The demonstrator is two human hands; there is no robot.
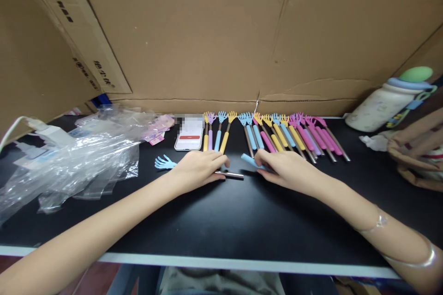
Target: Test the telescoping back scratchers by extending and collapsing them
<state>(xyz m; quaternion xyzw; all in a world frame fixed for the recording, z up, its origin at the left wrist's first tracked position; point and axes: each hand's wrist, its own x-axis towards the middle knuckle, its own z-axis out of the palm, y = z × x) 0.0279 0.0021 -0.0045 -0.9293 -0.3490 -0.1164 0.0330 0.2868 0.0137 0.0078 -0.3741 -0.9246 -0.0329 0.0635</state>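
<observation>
My left hand (200, 168) is closed round a back scratcher with a blue hand-shaped head (165, 162) and a bare metal rod (230, 175). The head sticks out to the left and the rod's end to the right. A light blue grip sleeve (249, 161) is pinched in my right hand (282, 168), pointing left, apart from the rod. Just beyond both hands lie several back scratchers (304, 136) in blue, yellow, pink and purple, heads toward the cardboard. A smaller group with a yellow back scratcher (227, 132) lies left of them.
Clear plastic bags (100, 156) are heaped at the left beside a white charger (55, 136). A phone (188, 136) lies beyond my left hand. At the right are a bottle (377, 103), a crumpled tissue (375, 142) and a brown bag (410, 147). Cardboard (207, 32) stands behind the black table (214, 221).
</observation>
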